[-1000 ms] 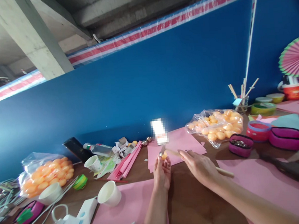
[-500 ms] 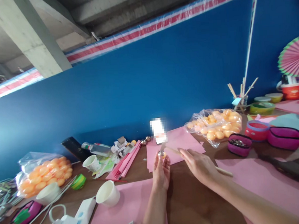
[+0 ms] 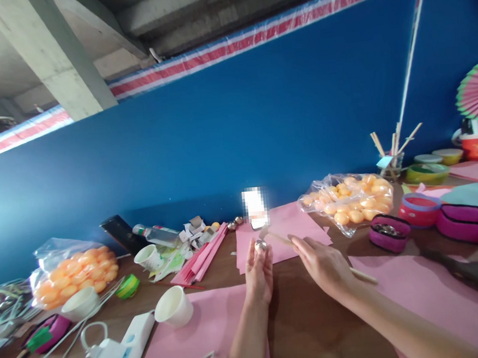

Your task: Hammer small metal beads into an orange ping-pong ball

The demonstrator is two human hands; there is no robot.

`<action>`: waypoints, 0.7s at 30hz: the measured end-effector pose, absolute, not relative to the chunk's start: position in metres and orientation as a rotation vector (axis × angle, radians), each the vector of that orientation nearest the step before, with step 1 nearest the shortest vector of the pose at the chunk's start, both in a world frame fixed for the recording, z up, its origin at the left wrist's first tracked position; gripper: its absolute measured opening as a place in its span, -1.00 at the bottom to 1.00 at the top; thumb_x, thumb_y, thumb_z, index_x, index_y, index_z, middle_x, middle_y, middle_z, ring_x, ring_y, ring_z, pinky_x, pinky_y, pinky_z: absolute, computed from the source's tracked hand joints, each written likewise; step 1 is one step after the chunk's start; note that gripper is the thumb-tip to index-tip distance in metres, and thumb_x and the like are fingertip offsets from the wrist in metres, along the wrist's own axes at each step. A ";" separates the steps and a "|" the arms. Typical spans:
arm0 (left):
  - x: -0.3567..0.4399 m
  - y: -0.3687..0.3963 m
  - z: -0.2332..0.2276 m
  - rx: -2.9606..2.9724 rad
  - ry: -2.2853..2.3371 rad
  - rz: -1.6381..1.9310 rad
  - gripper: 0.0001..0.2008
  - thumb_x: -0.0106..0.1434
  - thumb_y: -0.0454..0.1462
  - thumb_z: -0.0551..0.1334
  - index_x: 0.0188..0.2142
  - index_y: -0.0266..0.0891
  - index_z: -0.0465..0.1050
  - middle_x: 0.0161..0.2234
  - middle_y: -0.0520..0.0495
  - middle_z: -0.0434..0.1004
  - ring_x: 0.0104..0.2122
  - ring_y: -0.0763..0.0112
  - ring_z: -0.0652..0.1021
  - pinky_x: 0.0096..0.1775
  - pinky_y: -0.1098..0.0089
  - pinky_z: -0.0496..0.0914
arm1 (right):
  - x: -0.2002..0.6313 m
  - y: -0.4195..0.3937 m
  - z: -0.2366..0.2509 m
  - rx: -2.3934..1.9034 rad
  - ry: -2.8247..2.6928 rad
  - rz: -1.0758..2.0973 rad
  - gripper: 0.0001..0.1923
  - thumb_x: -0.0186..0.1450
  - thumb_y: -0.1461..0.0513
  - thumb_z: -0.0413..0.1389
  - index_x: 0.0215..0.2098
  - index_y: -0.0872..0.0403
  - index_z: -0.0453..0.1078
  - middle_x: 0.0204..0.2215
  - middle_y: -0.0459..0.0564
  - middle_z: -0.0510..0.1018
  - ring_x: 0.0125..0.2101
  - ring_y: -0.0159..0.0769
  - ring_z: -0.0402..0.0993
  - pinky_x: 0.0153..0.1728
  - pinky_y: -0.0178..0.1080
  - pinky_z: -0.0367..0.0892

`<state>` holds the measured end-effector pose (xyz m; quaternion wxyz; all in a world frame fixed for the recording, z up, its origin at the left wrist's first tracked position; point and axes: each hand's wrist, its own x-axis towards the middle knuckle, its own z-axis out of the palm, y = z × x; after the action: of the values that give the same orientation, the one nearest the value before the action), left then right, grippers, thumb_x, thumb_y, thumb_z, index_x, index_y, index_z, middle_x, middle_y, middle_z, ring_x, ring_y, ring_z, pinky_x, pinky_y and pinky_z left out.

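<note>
Between the fingertips of my left hand (image 3: 259,278) is a small shiny silver ball (image 3: 260,245). My right hand (image 3: 324,263) is closed around a slim wooden-handled tool (image 3: 280,238), its back end showing behind the wrist. The tool's greyish tip lies just above the ball; whether it touches cannot be made out. Beyond both hands, pink paper sheets (image 3: 284,246) lie on the brown table, with a blurred-out bright phone-like object (image 3: 256,208) at their far edge. Two more shiny balls (image 3: 238,220) rest left of it.
Bags of orange balls stand at left (image 3: 77,272) and right (image 3: 350,196). A white cup (image 3: 173,307) and a power strip (image 3: 134,344) are at front left. Purple pouches (image 3: 390,234) sit at right. Behind the table rises a blue panel (image 3: 219,136).
The ball has turned in my left fingers: its orange patch at the right no longer shows plainly. The whole view has shifted slightly. My right hand keeps its grip on the tool.
</note>
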<state>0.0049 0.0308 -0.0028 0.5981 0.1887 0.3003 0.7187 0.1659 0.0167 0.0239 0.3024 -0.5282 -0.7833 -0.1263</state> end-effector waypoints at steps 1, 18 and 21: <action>0.005 0.031 -0.002 0.424 0.691 1.684 -0.63 0.06 -0.39 0.24 -0.10 -0.20 0.34 -0.21 -0.10 0.47 -0.24 0.41 0.52 -0.09 0.38 0.36 | 0.166 0.017 0.023 -1.402 -2.083 -0.339 -0.70 0.31 0.20 -0.17 -0.02 -0.01 0.23 -0.43 -0.04 0.48 -0.46 -0.42 0.41 -0.57 -0.40 0.08; 0.008 0.032 -0.003 0.439 0.705 1.724 -0.66 0.03 -0.46 0.24 -0.15 -0.28 0.37 -0.25 -0.13 0.49 -0.21 0.41 0.51 -0.04 0.39 0.32 | 0.165 0.016 0.025 -1.391 -2.094 -0.321 -0.68 0.32 0.20 -0.17 0.00 0.00 0.22 -0.42 -0.04 0.48 -0.45 -0.41 0.41 -0.56 -0.41 0.10; 0.007 0.034 -0.004 0.450 0.710 1.718 -0.66 0.05 -0.44 0.24 -0.14 -0.26 0.37 -0.24 -0.13 0.49 -0.22 0.42 0.51 -0.05 0.40 0.32 | 0.165 0.016 0.025 -1.386 -2.120 -0.305 -0.70 0.31 0.21 -0.16 -0.02 -0.02 0.23 -0.44 -0.06 0.48 -0.46 -0.42 0.41 -0.55 -0.41 0.11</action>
<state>0.0074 0.0335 -0.0044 0.5768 0.1921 0.3032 0.7338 0.1653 0.0163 0.0246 0.2910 -0.5198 -0.7950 -0.1145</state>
